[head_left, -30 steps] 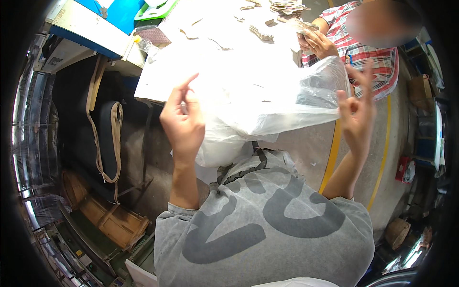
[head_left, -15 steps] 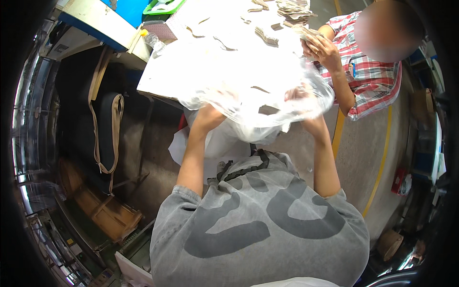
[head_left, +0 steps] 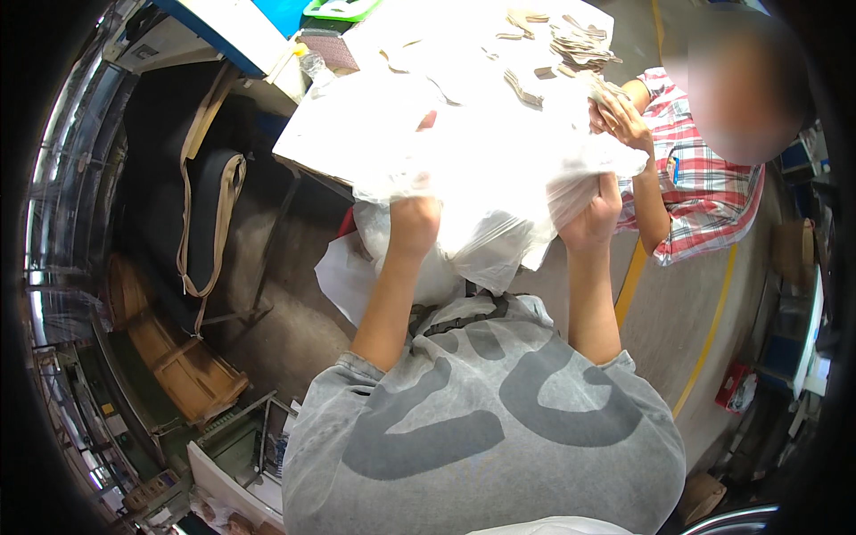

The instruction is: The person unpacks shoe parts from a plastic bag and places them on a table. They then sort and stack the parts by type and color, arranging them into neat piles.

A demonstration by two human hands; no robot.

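- Translucent bag (head_left: pixel 501 245) sits at 12 o'clock from the grey shirt (head_left: pixel 499 419), long axis roughly 9-to-3, folds drooping toward 6; mouth direction unclear.
- Left hand (head_left: pixel 415 221) and right hand (head_left: pixel 592 217) touch it; cannot tell if the covered fingers pinch.
- Shirt bears large dark print (head_left: pixel 419 453).

At the near edge of the white table (head_left: pixel 330 125), the plastic bag (head_left: pixel 501 245) covers most fingers of the left hand (head_left: pixel 416 220) and of the right hand (head_left: pixel 592 218); the grip of either hand cannot be determined. Over the table, glare obscures the upper outline of the bag. At the table's far left, the green tray (head_left: pixel 343 11) is cut off by the upper edge. Layers of the beige stack (head_left: pixel 580 46) on the table are too small to count. Right of the table, the co-worker's head (head_left: pixel 751 94) is blurred
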